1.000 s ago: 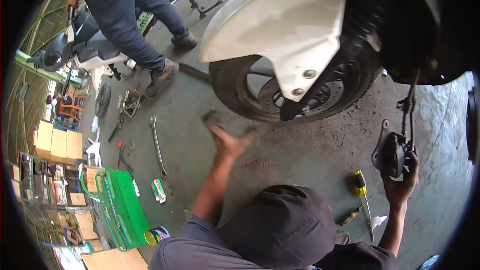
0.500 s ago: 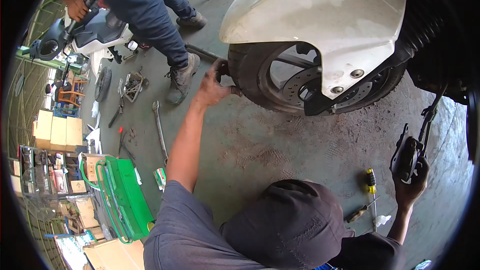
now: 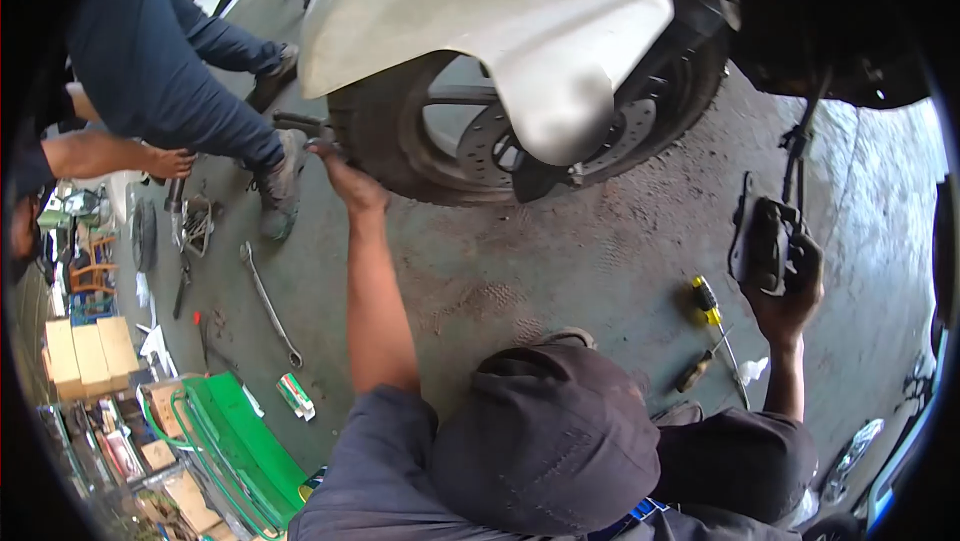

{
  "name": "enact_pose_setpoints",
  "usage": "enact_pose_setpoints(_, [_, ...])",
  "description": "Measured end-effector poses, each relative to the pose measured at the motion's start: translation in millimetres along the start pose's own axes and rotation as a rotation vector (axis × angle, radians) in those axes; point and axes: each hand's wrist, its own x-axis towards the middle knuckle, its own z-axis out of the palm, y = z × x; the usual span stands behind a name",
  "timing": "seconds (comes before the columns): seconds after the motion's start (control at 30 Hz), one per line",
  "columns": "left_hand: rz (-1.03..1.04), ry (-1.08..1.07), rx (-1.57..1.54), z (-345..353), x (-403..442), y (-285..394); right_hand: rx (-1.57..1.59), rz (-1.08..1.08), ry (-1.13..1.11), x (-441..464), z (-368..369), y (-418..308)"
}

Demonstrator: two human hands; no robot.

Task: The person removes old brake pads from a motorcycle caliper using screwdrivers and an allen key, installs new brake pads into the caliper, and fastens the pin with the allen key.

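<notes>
A scooter's front wheel (image 3: 375, 146) stands under a white front fender (image 3: 440, 16), its brake disc showing between the spokes. My left hand (image 3: 352, 181) is at the tyre's left side, gripping it; part of the fingers is hidden behind the rubber. Off to the right, my right hand (image 3: 790, 291) is closed around a dark brake caliper (image 3: 768, 241), which hangs on its hose (image 3: 795, 156) away from the disc. Below it on the floor lie a yellow-and-black screwdriver (image 3: 706, 296) and a second screwdriver with a brown handle (image 3: 692, 373), their shafts crossing.
A large combination wrench (image 3: 268, 303) and a small green-white box (image 3: 294, 396) lie on the floor. A green panel (image 3: 240, 431) stands at lower left, cardboard boxes (image 3: 90, 356) behind. Another person's legs (image 3: 180, 71) and hand (image 3: 172, 163) are close by. My bent knees are at the bottom.
The view has shifted, so the wheel sits further left and higher. My hands keep to the tyre and the caliper. The other person's arm has come lower, nearer the floor tools.
</notes>
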Motion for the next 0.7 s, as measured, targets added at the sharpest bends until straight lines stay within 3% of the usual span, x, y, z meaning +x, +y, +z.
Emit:
enact_pose_setpoints(0.13, [0.062, -0.089, 0.146, -29, 12, -24, 0.136, 0.075, -0.027, -2, -1, -7])
enact_pose_setpoints(0.2, [0.048, 0.040, 0.398, -41, 3, -38, 0.383, 0.186, -0.112, -6, -4, 3])
enact_pose_setpoints(0.27, [-0.145, 0.071, 0.119, -23, -33, -39, 0.684, 0.113, -0.147, -4, -5, 7])
enact_pose_setpoints(0.33, [-0.445, 0.027, -0.247, -37, -51, -42, 0.901, 0.203, -0.147, -3, -8, -1])
enact_pose_setpoints(0.47, [-0.451, -0.247, -0.298, -101, -48, -72, 0.996, 0.265, -0.281, 4, -23, -3])
enact_pose_setpoints(0.53, [-0.410, -0.336, 0.008, -108, -41, -65, 0.993, 0.291, -0.335, 7, -27, 1])
enact_pose_setpoints(0.57, [-0.191, -0.567, 0.890, -119, -33, -51, 0.995, 0.301, -0.361, 7, -27, 5])
enact_pose_setpoints(0.6, [-0.190, -0.562, 1.307, -110, -35, -39, 0.994, 0.315, -0.382, 7, -25, 10])
enact_pose_setpoints(0.63, [-0.204, -0.588, 1.724, -100, -37, -27, 0.964, 0.195, -0.350, 6, -19, 24])
enact_pose_setpoints(0.67, [-0.509, -0.429, 1.658, -74, -49, -20, 1.117, 0.254, -0.340, 1, -14, 27])
enact_pose_setpoints(0.7, [-0.498, -0.725, 1.855, -71, -57, -19, 1.189, 0.284, -0.328, 0, -12, 26])
